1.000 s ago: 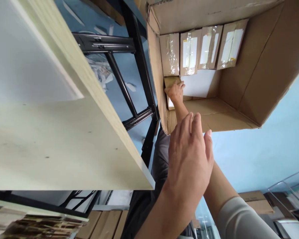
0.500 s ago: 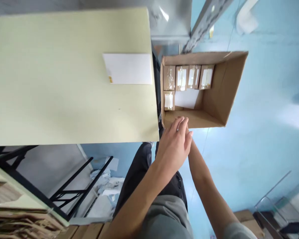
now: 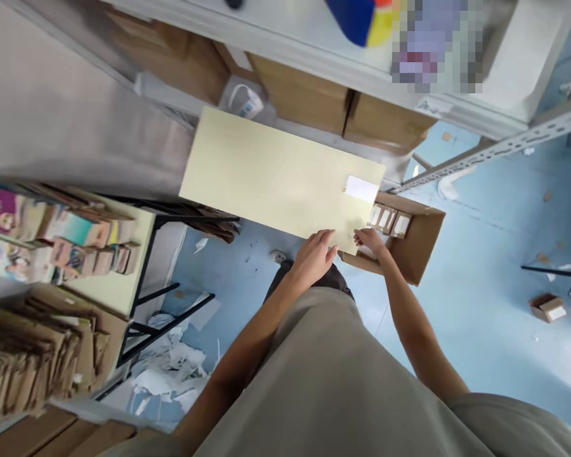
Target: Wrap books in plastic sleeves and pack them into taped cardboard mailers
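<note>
Carton [image 3: 423, 246] | under right hand [image 3: 371, 241], fingers curled, grip unclear | left hand [image 3: 313, 259] loosely spread

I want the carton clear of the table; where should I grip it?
Likely the carton is best taken by its right wall's rim, from above on the side away from the table: the top is open, the small boxes leave that wall's inside free, and the table hides its left part.

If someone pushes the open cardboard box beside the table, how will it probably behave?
The open cardboard box would probably feel heavier toward the table, where the small cartons sit. Its walls look fairly stiff, though they may flex at the open top.
</note>
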Demonstrator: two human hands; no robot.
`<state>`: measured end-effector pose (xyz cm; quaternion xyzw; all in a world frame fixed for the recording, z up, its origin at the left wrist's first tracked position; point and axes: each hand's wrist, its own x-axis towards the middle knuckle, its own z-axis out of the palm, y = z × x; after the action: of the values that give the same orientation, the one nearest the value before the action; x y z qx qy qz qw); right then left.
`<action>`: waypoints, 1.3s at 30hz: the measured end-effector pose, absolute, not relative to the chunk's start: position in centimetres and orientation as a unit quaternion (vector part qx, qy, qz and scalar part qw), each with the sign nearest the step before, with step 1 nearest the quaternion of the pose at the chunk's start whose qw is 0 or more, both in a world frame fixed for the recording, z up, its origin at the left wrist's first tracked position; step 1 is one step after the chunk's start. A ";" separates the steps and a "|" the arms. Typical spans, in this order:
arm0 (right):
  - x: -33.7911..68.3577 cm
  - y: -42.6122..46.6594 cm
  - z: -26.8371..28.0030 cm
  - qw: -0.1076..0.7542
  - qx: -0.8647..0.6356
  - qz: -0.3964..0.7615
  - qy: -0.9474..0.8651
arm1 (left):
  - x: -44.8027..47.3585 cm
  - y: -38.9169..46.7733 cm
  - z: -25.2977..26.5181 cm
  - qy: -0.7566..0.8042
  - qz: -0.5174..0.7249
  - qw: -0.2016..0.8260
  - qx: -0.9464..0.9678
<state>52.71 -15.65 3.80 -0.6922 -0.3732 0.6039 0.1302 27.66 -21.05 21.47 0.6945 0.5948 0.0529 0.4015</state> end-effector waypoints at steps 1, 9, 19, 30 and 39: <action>50.6 -14.4 5.2 0.119 -0.686 0.605 -0.386 | 25.7 -21.6 21.7 0.607 0.063 0.399 0.684; 28.3 -10.8 12.4 0.046 -0.597 0.620 -0.507 | 7.1 -26.7 21.4 0.720 0.134 0.407 0.546; 2.0 -15.8 13.4 -0.044 -0.474 0.638 -0.605 | -15.4 -33.9 20.9 0.829 0.250 0.355 0.353; -17.0 -15.1 12.4 -0.145 -0.352 0.640 -0.667 | -27.7 -37.2 19.6 0.880 0.312 0.342 0.106; -31.0 -12.8 9.5 -0.177 -0.271 0.612 -0.721 | -33.9 -36.5 17.5 0.915 0.295 0.277 0.018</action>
<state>-31.04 -12.79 9.51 -0.2713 -0.7212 0.6124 -0.1767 -33.88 -36.53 17.53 0.0182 0.9146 0.2945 0.2765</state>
